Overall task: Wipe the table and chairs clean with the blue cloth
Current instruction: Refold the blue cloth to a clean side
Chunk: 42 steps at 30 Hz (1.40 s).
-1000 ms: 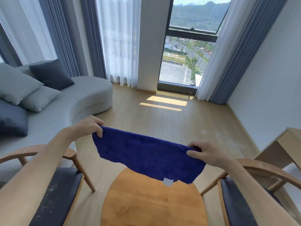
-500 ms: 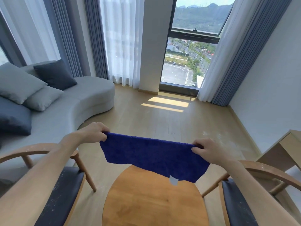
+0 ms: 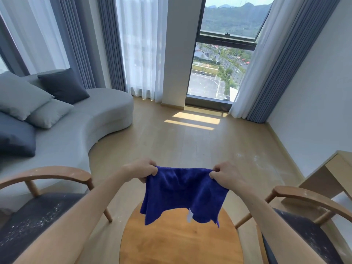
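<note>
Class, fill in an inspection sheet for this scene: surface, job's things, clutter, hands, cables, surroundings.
Surface: round wooden table, bare where visible.
Job's things: blue cloth held above the table, hanging slack; left chair and right chair have white specks on their dark seats.
Clutter: nothing seen.
Hands: left hand and right hand each pinch a top corner of the cloth.
Cables: nothing seen.
Surroundings: grey sofa with cushions, curtains, window, wooden desk.

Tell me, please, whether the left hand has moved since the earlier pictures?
Yes. The left hand moved right, from above the left chair towards the round table.
</note>
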{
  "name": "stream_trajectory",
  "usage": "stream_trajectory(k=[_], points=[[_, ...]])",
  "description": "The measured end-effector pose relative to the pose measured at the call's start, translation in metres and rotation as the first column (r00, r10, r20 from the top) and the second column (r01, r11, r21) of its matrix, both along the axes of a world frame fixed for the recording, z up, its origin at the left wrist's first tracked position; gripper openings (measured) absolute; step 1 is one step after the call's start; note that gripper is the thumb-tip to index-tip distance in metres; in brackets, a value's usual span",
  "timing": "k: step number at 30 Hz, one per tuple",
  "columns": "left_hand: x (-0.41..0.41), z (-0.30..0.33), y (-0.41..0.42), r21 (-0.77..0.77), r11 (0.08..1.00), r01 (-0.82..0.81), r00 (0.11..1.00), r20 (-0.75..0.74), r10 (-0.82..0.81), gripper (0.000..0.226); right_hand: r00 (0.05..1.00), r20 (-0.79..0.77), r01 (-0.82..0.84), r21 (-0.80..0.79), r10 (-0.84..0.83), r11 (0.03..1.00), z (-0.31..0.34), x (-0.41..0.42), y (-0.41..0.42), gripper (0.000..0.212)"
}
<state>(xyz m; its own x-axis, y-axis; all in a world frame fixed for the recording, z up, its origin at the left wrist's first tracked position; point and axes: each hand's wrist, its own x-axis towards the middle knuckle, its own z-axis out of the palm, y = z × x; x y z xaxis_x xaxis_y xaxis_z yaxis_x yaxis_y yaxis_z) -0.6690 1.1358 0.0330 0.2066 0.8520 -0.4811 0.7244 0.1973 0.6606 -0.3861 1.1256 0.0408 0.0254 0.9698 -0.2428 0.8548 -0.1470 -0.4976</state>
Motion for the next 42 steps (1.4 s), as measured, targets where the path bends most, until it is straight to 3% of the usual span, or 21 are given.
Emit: stream_trajectory(k=[4,8,11,13,16,21,23,26,31,35,39,42], points=[[-0.027,0.005,0.005,0.163,0.983,0.080,0.978,-0.205,-0.045,0.020,0.991,0.132,-0.042,0.072,0.032,0.997,0.003,0.036,-0.003,0.016],[-0.051,-0.001,0.012,0.347,0.931,0.111,0.931,-0.363,0.024,0.027,0.957,0.283,-0.110,0.131,0.069,0.985,0.002,0.053,-0.010,0.025],[-0.046,-0.001,0.015,0.357,0.928,0.109,0.907,-0.417,0.054,0.030,0.814,0.580,-0.204,0.296,-0.006,0.933,-0.002,0.046,-0.015,0.031],[-0.040,0.004,0.011,0.315,0.944,0.099,0.873,-0.482,0.069,0.032,0.795,0.606,-0.197,0.308,-0.032,0.931,-0.002,0.042,-0.016,0.034],[-0.038,0.005,0.005,0.248,0.968,0.039,0.877,-0.474,0.086,0.039,0.881,0.471,-0.094,0.261,-0.042,0.961,-0.003,0.041,-0.015,0.037],[-0.037,-0.003,0.004,0.222,0.953,-0.206,0.954,-0.172,0.246,0.033,0.969,0.239,-0.006,0.247,-0.055,0.969,-0.011,0.041,-0.018,0.032],[-0.033,-0.004,0.003,0.221,0.922,-0.319,0.941,-0.044,0.336,0.029,0.988,0.119,0.070,0.251,-0.103,0.965,-0.012,0.037,-0.021,0.024],[-0.024,-0.002,0.001,0.217,0.870,-0.443,0.896,0.105,0.431,0.022,0.981,0.073,0.150,0.323,-0.182,0.935,-0.014,0.029,-0.024,0.035],[-0.005,0.001,0.003,0.374,0.880,-0.294,0.949,0.007,0.314,0.014,0.981,0.031,0.167,0.352,-0.190,0.921,-0.010,0.012,-0.023,0.006],[0.023,0.007,0.004,0.416,0.898,-0.143,0.982,-0.055,0.181,0.019,0.981,-0.134,0.178,0.320,-0.142,0.930,-0.002,-0.006,-0.018,0.025],[0.058,0.007,0.002,0.389,0.914,-0.113,0.993,0.067,0.094,0.022,0.966,-0.244,0.148,0.252,-0.085,0.956,0.002,-0.033,-0.016,0.035],[0.081,0.006,-0.002,0.430,0.902,-0.039,0.997,0.072,0.008,0.026,0.959,-0.278,0.117,0.230,-0.050,0.966,0.002,-0.051,-0.017,0.033]])
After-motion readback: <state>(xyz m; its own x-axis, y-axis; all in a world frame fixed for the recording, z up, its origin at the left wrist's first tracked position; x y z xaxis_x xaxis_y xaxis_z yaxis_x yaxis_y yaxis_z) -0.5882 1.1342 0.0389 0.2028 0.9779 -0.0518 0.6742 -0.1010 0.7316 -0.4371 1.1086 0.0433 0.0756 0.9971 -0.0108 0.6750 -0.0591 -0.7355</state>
